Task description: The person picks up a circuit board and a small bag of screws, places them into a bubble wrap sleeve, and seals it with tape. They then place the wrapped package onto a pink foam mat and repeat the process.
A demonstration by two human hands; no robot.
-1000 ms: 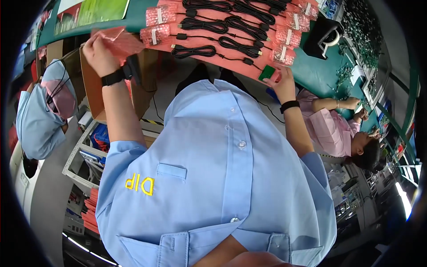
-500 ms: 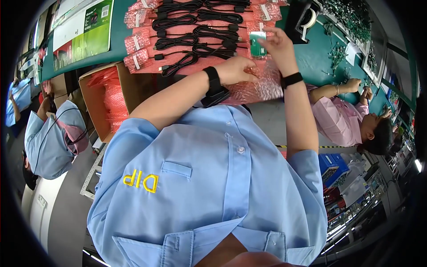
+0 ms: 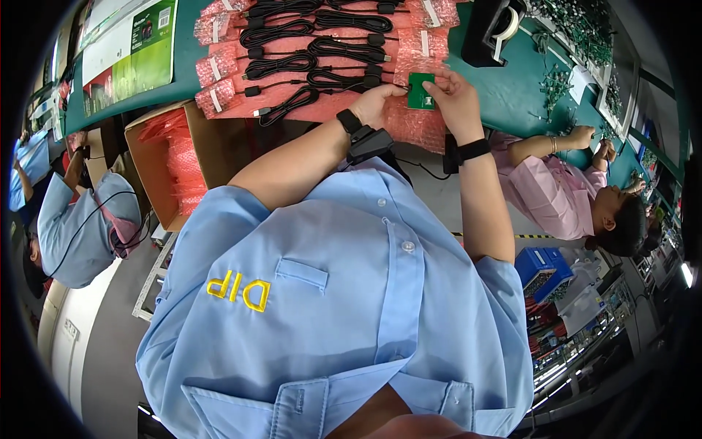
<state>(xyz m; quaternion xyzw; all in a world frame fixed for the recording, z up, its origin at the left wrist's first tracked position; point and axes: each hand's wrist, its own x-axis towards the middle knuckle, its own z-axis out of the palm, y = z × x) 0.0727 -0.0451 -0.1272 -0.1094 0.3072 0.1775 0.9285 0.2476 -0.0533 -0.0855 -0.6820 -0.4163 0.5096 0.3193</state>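
Note:
My right hand (image 3: 458, 106) pinches a small green circuit board (image 3: 421, 91) by its right edge, thumb on its face. Close to the board's left edge, my left hand (image 3: 374, 104) has its fingertips closed at the end of a black cable (image 3: 340, 77); the plug itself is hidden. Under both hands lies a sheet of pink bubble wrap (image 3: 424, 130). Several coiled black cables lie in rows to the left, their ends tucked in pink bubble-wrap pouches (image 3: 213, 67).
A black tape dispenser (image 3: 482, 36) stands right of the hands on the green table (image 3: 523, 69). At the left are a printed sheet (image 3: 110, 58) and a cardboard box (image 3: 157, 157) of pink bubble wrap. A person in pink (image 3: 556, 179) works at the right.
My right hand has picked the green board up off the bubble wrap and lowered it toward me. My left hand has let go of the bubble wrap and shifted to the cable end.

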